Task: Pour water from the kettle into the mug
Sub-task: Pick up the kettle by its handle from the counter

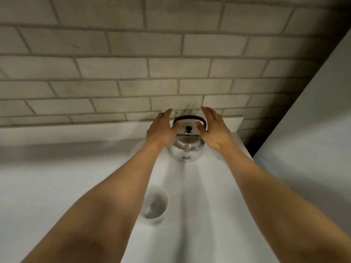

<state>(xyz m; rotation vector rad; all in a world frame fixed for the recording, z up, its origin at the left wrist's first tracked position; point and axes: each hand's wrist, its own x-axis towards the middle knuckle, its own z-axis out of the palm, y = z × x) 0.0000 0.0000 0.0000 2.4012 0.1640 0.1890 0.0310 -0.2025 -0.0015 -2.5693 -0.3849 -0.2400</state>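
Observation:
A shiny steel kettle with a black arched handle and a black lid knob stands upright on the white counter, close to the brick wall. My left hand is at its left side and my right hand at its right side, both with fingers spread and flat, flanking the handle; neither grips it. A white mug stands upright nearer to me, partly hidden behind my left forearm. Its inside looks pale; I cannot tell whether it holds water.
A grey-white brick wall rises right behind the kettle. A white panel or cabinet side closes off the right. The counter has a raised back ledge along the wall and extends to the left.

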